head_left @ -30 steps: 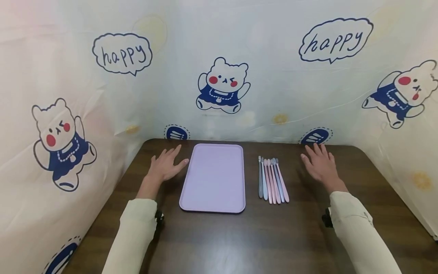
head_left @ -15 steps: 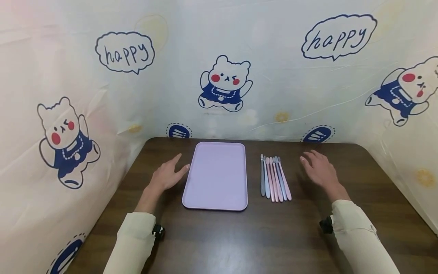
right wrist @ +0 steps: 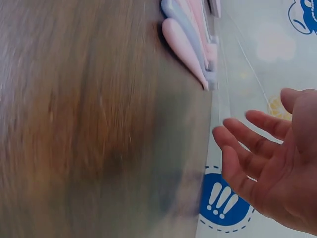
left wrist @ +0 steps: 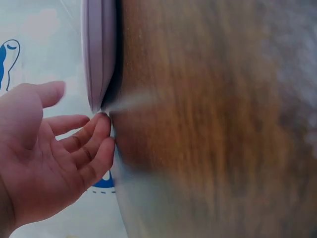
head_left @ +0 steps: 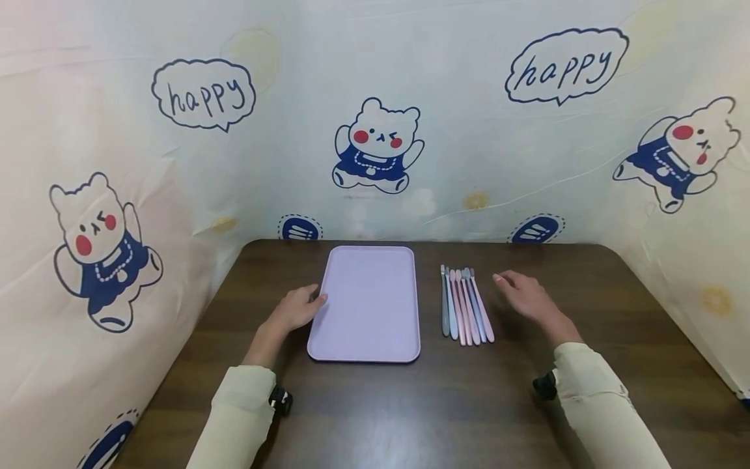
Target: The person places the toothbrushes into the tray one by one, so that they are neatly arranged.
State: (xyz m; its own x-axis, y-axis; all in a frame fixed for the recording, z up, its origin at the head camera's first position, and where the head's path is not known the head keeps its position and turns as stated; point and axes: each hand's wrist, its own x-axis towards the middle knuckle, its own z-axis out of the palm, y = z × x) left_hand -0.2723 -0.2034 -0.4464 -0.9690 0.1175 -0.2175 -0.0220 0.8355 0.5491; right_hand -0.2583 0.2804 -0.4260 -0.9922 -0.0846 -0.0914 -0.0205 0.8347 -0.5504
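A lilac rectangular tray (head_left: 366,303) lies flat on the table, left of centre in the head view. Beside its left edge is my left hand (head_left: 295,309), thumb reaching over the rim; in the left wrist view the thumb stands apart from the tray (left wrist: 100,54) and the bent fingers are close to its edge, contact unclear. Several toothbrushes (head_left: 459,312) in pink, blue and grey lie side by side to the tray's right, heads at the far end. My right hand (head_left: 526,298) hovers right of them, fingers loosely bent, holding nothing; the right wrist view shows a gap to the toothbrushes (right wrist: 181,44).
The dark wooden table (head_left: 375,413) extends in front of the tray. A pale printed curtain (head_left: 457,130) encloses the back and sides, close to the table's far edge. Black wrist cameras (head_left: 280,400) sit by the pale sleeves (head_left: 237,410).
My left hand has moved right, up to the tray's left edge, its spread fingers drawing in. The right hand has moved left toward the toothbrushes, its fingers bending. Tray and toothbrushes stay put.
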